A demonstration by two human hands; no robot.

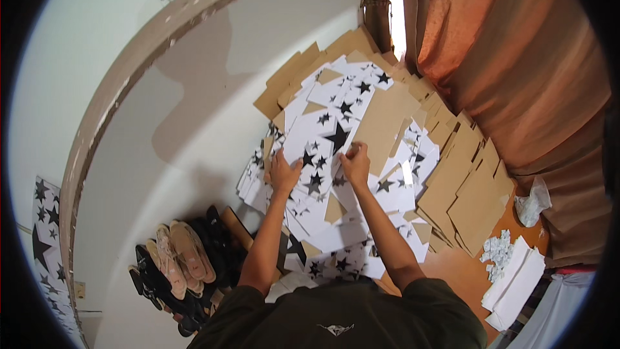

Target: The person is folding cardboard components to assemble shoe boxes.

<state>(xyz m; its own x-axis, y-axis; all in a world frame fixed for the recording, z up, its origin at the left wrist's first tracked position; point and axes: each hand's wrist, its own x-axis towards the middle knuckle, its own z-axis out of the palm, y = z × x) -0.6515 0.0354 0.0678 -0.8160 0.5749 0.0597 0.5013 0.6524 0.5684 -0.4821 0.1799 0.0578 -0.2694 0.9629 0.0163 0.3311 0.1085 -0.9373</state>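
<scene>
Before me lies a white sheet printed with black stars (326, 126), on top of a loose pile of similar sheets and brown cardboard pieces. My left hand (284, 173) grips its left edge, thumb on the printed face and the other fingers by the border. At the opposite edge my right hand (355, 163) is closed, with thumb and fingers pinching the sheet. Just beyond my right hand a plain brown cardboard piece (385, 116) rests on the pile. The undersides of both hands are hidden.
Stacked flat cardboard (468, 190) spreads to the right over an orange-brown surface. Small pale scraps (497, 252), folded white sheets (516, 281) and a clear plastic bag (533, 202) lie farther right. Shoes (184, 252) stand at lower left by the wall; an orange-brown curtain (504, 45) hangs upper right.
</scene>
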